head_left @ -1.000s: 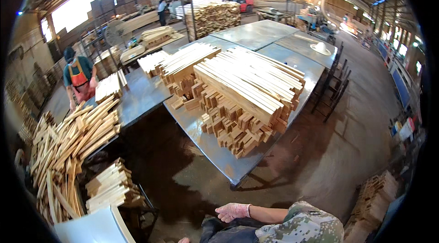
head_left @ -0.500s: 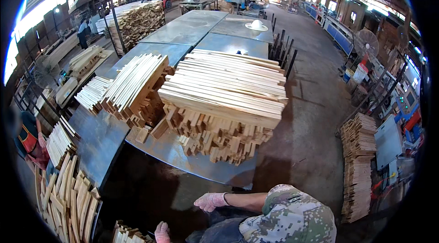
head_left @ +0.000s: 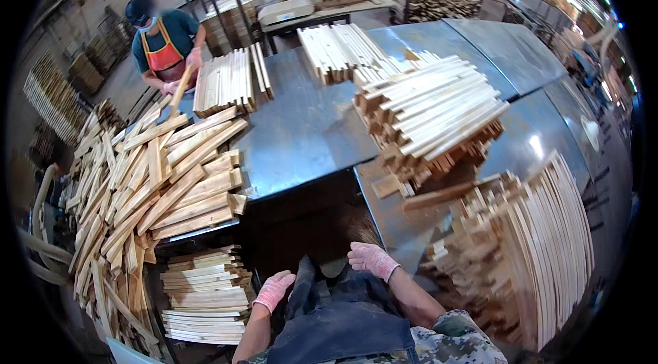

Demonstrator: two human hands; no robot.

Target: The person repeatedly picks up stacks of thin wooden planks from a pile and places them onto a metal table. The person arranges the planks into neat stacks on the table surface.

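Note:
My left hand (head_left: 275, 290), in a pink-and-white glove, hangs low in front of me with nothing in it, its fingers loosely stretched. Closest to it is a neat stack of wooden strips (head_left: 208, 295) on its left side. My right hand (head_left: 373, 260), gloved alike, is empty too, fingers loosely bent and apart from any wood. It is near the edge of a metal-topped table (head_left: 391, 223). A tall stack of pale strips (head_left: 548, 247) stands to the right of it, over shorter, uneven pieces.
A jumbled heap of wooden strips (head_left: 157, 182) covers the table's left part. Across it, a co-worker in a red apron (head_left: 166, 49) holds a wooden strip (head_left: 180, 92) beside a row of strips (head_left: 225, 83). Another stack (head_left: 439, 107) sits mid-table. A dark gap (head_left: 301, 223) lies before me.
My view and body have turned left, bringing the heap and the co-worker fully into sight. Both hands show more fully now, still empty; the large stack has shifted to the picture's right.

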